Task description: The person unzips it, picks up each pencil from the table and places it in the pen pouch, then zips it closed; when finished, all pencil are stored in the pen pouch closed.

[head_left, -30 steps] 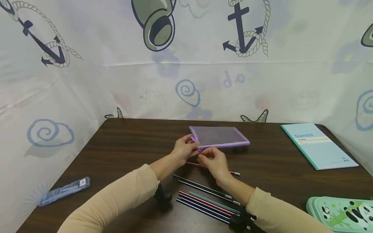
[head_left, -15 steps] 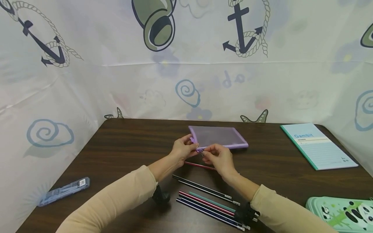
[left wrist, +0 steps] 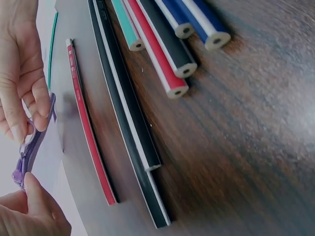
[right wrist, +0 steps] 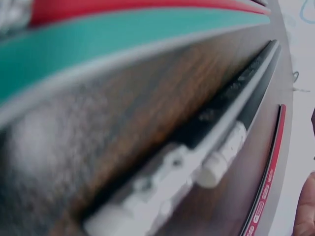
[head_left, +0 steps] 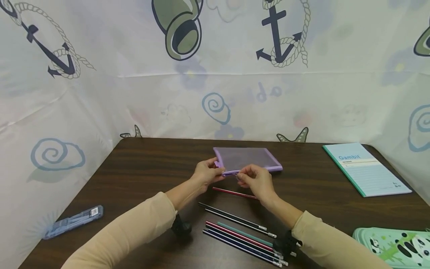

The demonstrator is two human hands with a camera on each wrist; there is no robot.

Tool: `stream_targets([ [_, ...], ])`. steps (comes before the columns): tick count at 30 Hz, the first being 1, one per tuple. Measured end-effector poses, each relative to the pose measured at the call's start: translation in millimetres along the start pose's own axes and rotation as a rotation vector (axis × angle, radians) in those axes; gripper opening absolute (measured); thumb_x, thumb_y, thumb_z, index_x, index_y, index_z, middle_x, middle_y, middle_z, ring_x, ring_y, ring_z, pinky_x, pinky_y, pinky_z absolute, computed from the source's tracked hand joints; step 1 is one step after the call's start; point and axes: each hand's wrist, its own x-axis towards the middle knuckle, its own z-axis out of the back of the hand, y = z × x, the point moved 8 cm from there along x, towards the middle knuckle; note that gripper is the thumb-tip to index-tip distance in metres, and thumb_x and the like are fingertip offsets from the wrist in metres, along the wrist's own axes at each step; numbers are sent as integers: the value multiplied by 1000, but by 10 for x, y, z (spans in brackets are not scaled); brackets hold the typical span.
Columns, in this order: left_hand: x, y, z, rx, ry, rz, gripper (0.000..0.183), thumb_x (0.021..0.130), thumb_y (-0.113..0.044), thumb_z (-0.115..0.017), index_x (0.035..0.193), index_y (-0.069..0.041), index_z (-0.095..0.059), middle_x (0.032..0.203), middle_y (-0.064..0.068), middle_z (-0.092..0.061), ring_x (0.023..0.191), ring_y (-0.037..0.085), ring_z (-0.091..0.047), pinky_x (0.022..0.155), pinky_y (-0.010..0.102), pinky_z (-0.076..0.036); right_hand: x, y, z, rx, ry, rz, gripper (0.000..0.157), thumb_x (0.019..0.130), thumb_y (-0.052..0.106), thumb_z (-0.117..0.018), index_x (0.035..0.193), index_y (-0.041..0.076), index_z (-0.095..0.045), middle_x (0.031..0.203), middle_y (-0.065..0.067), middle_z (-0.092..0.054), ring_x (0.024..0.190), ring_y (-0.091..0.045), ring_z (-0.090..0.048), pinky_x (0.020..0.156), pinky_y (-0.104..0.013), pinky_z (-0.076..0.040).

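Note:
A flat purple zipper pouch (head_left: 243, 158) with a greyish see-through panel is held up over the far middle of the table. My left hand (head_left: 205, 175) grips its near-left corner, thumb on top. With the fingertips of my right hand (head_left: 258, 182) I pinch the zipper's ring-shaped pull (left wrist: 27, 133) at the pouch's near edge. In the left wrist view the purple zipper edge (left wrist: 35, 143) runs between both hands. Below the hands a red pencil (head_left: 231, 192) lies on the table, its right end hidden behind my right hand.
Two black pencils (head_left: 235, 218) and a group of red, green and dark blue pencils (head_left: 240, 243) lie nearer. At left is a blue translucent case (head_left: 75, 221). A Gambit notebook (head_left: 367, 170) and a green panda case (head_left: 393, 246) are at right.
My right hand has slid the zipper pull rightward along the near edge, away from the left corner. The pouch and left hand have shifted slightly left.

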Motion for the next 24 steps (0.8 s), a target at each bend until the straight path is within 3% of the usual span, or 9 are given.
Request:
stream_targets([
  [8, 19, -18, 97, 14, 28, 26, 56, 88, 13, -55, 140, 2, -39, 103, 14, -48, 70, 10, -57, 61, 19, -57, 54, -23, 189, -46, -10, -9, 10, 84, -2, -66, 89, -10, -63, 80, -18, -68, 65, -16, -68, 61, -28, -59],
  [13, 25, -34, 210, 33, 33, 43, 55, 89, 11, -53, 141, 2, -37, 109, 18, -49, 73, 11, -57, 61, 18, -56, 105, -65, 364, -61, -34, -9, 11, 85, -2, -66, 91, -12, -62, 79, -16, -68, 66, -16, -68, 62, -28, -59],
  [18, 31, -50, 371, 62, 44, 54, 54, 90, 11, -51, 142, 4, -35, 114, 21, -49, 77, 13, -56, 60, 17, -55, 147, -122, 607, -70, -81, -21, 15, 86, -1, -64, 93, -14, -60, 75, -9, -67, 62, -8, -65, 61, -24, -58],
  [24, 69, -62, 525, 72, 57, 67, 56, 90, 11, -50, 142, 4, -33, 104, 16, -51, 74, 11, -56, 59, 15, -54, 182, -173, 835, -79, -132, -31, 18, 87, -1, -64, 95, -16, -59, 74, -6, -66, 60, -5, -64, 60, -22, -58],
])
